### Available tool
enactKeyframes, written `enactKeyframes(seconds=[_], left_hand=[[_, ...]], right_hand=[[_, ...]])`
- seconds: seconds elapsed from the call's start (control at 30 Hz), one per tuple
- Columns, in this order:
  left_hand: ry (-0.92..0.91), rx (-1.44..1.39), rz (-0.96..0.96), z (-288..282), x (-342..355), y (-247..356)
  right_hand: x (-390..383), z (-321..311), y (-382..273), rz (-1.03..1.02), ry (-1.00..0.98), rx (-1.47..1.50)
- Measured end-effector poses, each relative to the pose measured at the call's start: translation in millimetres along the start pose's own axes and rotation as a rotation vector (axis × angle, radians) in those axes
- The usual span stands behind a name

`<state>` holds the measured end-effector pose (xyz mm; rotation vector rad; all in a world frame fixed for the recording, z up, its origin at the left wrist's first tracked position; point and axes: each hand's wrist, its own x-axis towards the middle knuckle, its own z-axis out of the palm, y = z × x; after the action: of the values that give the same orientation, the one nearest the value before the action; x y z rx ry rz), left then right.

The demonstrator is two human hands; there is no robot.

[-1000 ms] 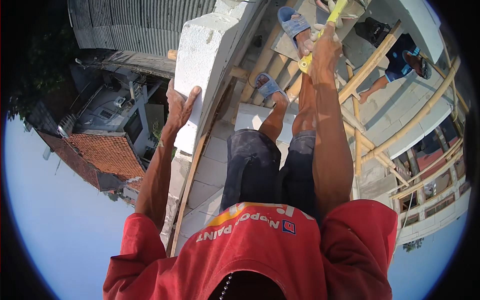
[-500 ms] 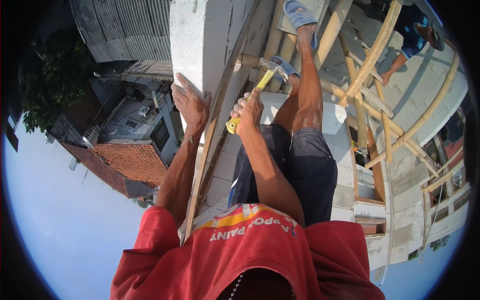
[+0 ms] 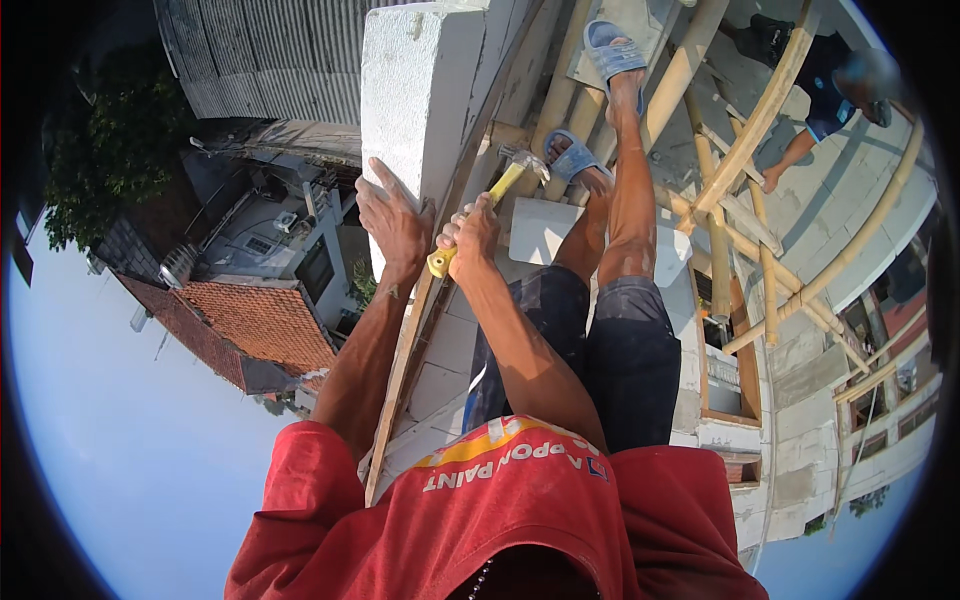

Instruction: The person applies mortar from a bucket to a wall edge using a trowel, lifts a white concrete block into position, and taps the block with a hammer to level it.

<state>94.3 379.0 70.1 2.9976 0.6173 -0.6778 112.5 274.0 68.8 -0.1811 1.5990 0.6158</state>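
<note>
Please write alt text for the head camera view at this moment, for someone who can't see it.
A person's right hand grips a yellow-handled hammer, while their left hand rests against a white block. Their blue sandals show near bamboo poles, with another person at upper right.

The setting was an outdoor building site at height: right of the white block [image 3: 398, 95] stood bamboo scaffolding [image 3: 719, 270] and a wooden window frame [image 3: 747, 360] in bare blockwork [image 3: 800, 415]; left of it lay a tiled roof [image 3: 255, 318], well below.
</note>
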Motion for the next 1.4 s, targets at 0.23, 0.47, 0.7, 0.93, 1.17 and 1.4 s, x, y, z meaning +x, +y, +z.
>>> enactKeyframes(seconds=[0.23, 0.47, 0.7, 0.93, 1.17, 1.4], left_hand=[[0.002, 0.015, -0.043, -2, -2, -9], [-0.016, -0.017, -0.028, -2, 0, 0], [-0.069, 0.032, -0.038, -7, -3, -7], [0.007, 0.036, 0.011, 1, -1, -9], [-0.054, 0.095, -0.015, -3, -1, -2], [-0.070, 0.079, -0.036, -5, -1, 1]], right_hand=[[22, -10, -19, 0.266, -0.189, -0.303], [18, -30, -55, 0.057, -0.113, -0.298], [1, -23, -44, -0.006, -0.024, -0.259], [9, -30, -42, 0.188, -0.195, -0.523], [23, -47, -83, 0.181, -0.267, -0.457], [23, -69, -97, 0.090, -0.252, -0.371]])
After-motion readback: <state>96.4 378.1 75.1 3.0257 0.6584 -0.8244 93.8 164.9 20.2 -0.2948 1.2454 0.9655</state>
